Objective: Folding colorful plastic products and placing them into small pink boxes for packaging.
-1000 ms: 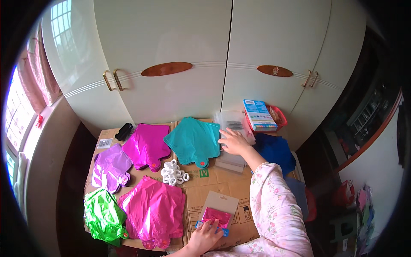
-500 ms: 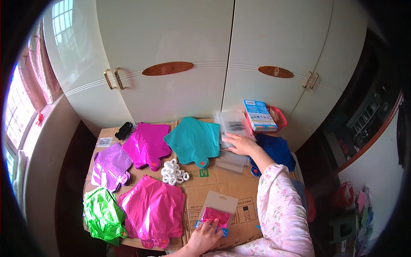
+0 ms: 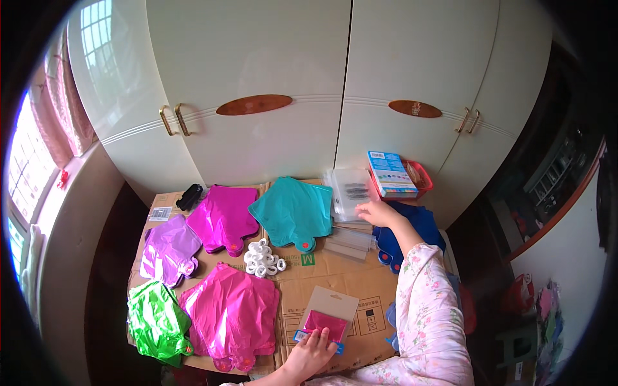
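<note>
My left hand (image 3: pixel 310 354) rests at the lower end of a pale hang card (image 3: pixel 335 300), its bent fingers holding the card and a folded pink foil packet (image 3: pixel 324 321). A blue label (image 3: pixel 300 336) shows beside the fingers. Over the near right edge of a stack of clear plastic bags (image 3: pixel 347 193) is my right hand (image 3: pixel 381 215), fingers drawn together; whether a thin bag is between them is hard to see. Flat clear bags or strips (image 3: pixel 347 244) lie nearer. Dark blue foil balloons (image 3: pixel 421 231) lie partly under my right forearm.
Flat foil balloons lie in piles: teal (image 3: pixel 293 209), magenta (image 3: pixel 222 215), lilac (image 3: pixel 168 251), green (image 3: pixel 156 321), pink (image 3: pixel 230 309). White rings (image 3: pixel 261 258) sit among them. A blue box (image 3: pixel 391 174) leans on a red basket (image 3: pixel 421 177). Cabinet doors (image 3: pixel 257 51) stand behind the cardboard-covered table (image 3: pixel 331 276).
My right hand has drawn back to the right from the middle of the clear bag stack to its edge, and its fingers have come closer together. My left hand stays on the card.
</note>
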`<action>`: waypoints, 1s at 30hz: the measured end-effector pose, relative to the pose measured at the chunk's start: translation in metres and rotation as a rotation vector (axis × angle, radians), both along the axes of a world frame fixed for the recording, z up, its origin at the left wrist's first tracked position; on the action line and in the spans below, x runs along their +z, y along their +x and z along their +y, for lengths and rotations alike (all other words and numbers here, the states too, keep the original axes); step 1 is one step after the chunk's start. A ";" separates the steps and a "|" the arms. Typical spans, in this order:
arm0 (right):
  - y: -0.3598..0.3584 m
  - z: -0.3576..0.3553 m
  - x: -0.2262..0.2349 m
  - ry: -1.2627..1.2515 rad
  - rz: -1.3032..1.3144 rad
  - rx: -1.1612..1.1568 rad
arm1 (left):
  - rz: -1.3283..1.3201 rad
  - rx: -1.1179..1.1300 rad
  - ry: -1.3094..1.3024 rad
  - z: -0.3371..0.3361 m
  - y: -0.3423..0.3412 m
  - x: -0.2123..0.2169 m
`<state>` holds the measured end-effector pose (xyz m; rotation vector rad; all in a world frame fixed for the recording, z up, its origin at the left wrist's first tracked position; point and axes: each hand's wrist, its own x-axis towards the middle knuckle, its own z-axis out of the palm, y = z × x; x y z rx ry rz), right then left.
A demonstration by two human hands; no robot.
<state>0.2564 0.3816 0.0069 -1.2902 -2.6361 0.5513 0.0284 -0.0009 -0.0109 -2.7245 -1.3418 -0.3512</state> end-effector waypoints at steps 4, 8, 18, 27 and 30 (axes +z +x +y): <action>0.006 0.001 -0.008 -0.053 0.232 -0.072 | 0.003 0.011 0.031 0.003 0.004 0.000; -0.003 -0.010 -0.005 0.123 0.297 -0.272 | -0.003 0.016 0.017 0.004 0.004 0.002; -0.044 -0.188 0.007 0.692 0.242 0.031 | -0.195 0.000 0.116 0.005 -0.012 -0.009; -0.040 -0.236 -0.035 0.370 0.294 -0.044 | -0.394 0.065 0.112 -0.026 -0.038 -0.010; -0.031 -0.232 -0.035 0.429 0.274 -0.058 | -0.440 0.163 0.167 -0.032 -0.044 -0.008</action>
